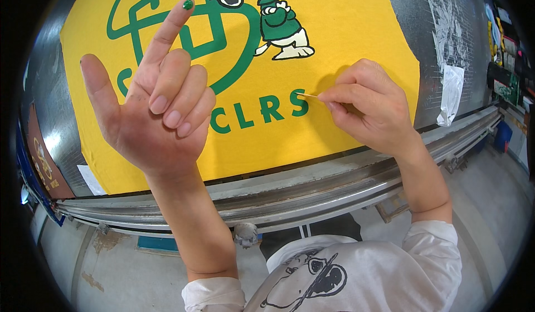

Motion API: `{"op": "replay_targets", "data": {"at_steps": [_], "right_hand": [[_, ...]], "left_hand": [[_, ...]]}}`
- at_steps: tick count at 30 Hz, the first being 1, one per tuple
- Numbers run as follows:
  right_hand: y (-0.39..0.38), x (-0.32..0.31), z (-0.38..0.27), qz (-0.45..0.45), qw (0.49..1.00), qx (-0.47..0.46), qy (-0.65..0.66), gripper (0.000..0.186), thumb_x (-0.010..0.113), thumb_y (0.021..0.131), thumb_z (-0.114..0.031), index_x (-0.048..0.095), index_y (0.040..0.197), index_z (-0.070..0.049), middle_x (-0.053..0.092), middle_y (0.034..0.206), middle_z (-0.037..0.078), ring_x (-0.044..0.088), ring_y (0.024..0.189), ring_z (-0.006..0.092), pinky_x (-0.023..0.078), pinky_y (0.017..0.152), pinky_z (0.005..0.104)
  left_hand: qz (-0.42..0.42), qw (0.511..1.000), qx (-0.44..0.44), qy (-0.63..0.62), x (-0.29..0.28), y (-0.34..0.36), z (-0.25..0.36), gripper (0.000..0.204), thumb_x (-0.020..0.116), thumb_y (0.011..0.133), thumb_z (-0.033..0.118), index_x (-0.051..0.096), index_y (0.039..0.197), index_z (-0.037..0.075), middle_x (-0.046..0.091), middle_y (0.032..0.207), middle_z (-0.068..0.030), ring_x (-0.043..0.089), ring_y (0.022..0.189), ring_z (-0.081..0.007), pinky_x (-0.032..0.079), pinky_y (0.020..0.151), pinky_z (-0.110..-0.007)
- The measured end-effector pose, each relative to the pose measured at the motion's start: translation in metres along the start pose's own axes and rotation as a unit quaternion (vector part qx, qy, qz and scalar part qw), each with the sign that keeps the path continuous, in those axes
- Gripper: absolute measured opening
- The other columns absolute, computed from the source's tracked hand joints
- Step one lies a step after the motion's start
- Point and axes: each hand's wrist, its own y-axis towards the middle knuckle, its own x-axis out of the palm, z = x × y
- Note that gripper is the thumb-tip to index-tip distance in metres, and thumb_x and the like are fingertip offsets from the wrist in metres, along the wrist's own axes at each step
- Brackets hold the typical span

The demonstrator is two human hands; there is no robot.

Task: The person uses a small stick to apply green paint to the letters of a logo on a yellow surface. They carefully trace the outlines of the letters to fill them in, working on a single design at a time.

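A yellow fabric piece [239,150] lies flat on the dark table, printed with a large green emblem, a white cartoon dog in green clothing and a row of green letters. Between thumb and fingertips, my right hand [370,103] pinches a thin wooden stick [308,95] like a toothpick. Its tip meets the last green letter [300,104] of the row. My left hand [153,100] is raised above the fabric, palm up and holding nothing. Its index finger and thumb stretch out while the other fingers curl in. Wet-looking green ink [188,4] sits on the index fingertip.
A metal rail [312,181] runs along the table's near edge. Crumpled whitish tape [450,94] sticks to the table right of the fabric. A brown printed piece [47,156] lies at the far left. Assorted items [504,61] stand at the right rim.
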Motion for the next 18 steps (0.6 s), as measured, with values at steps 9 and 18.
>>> {"op": "replay_targets", "data": {"at_steps": [9,18], "right_hand": [[-0.0001,0.0002,0.0008,-0.001,1.000,0.000,0.001,0.022,0.079,0.075,0.004,0.075,0.094,-0.008,0.064,0.084,0.004,0.063,0.078,0.0231,0.049,0.071,0.0364],[0.0004,-0.0011,0.0005,-0.006,1.000,-0.005,-0.002,0.022,0.079,0.075,0.003,0.075,0.094,-0.008,0.064,0.084,0.004,0.063,0.078,0.0233,0.049,0.071,0.0366]], "left_hand": [[0.000,1.000,-0.003,0.009,0.0011,-0.0001,0.0006,0.104,0.038,0.105,0.075,0.025,0.161,-0.013,0.046,0.062,0.0014,0.043,0.048,-0.0075,0.039,0.041,-0.022],[-0.009,1.000,-0.008,0.006,-0.0012,-0.0001,0.0008,0.104,0.039,0.105,0.075,0.025,0.161,-0.012,0.047,0.062,0.0009,0.045,0.049,-0.0078,0.041,0.042,-0.022]]}}
